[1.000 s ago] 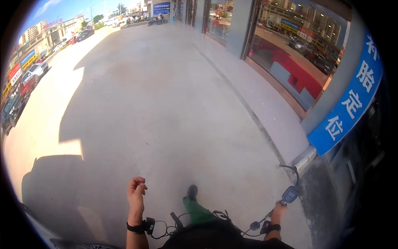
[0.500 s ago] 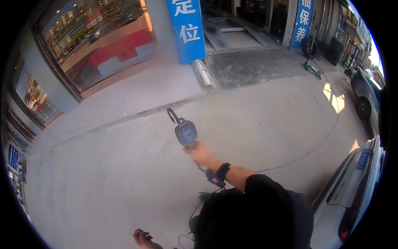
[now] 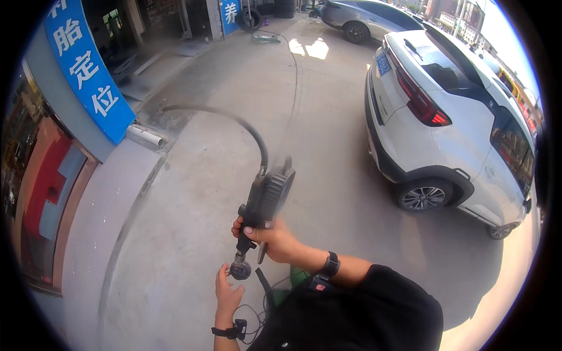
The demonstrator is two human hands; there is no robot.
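Observation:
My right hand (image 3: pixel 272 240) is wrapped round the handle of a black tyre inflator (image 3: pixel 257 199) with a ribbed gauge housing. A dark hose (image 3: pixel 246 127) curves up and away from its far end. At the near end, a metal coupling joins a round black fitting (image 3: pixel 240 271). My left hand (image 3: pixel 227 289) is beside that fitting with thumb and fingers apart. One fingertip is at the fitting's left side; whether it touches I cannot tell. The inflator's screen is turned out of sight. Both wrists wear black bands.
A white car (image 3: pixel 433 111) stands at the right, with a grey car (image 3: pixel 369 20) beyond it. Blue sign panels (image 3: pixel 88 70) flank an open workshop bay at upper left. A thin air line (image 3: pixel 297 76) runs over the concrete. A white pipe (image 3: pixel 146 136) lies by the sign's foot.
The view has swung right, bringing the white car fully in. The inflator has turned so its gauge face no longer shows. My left hand has come up to its near end.

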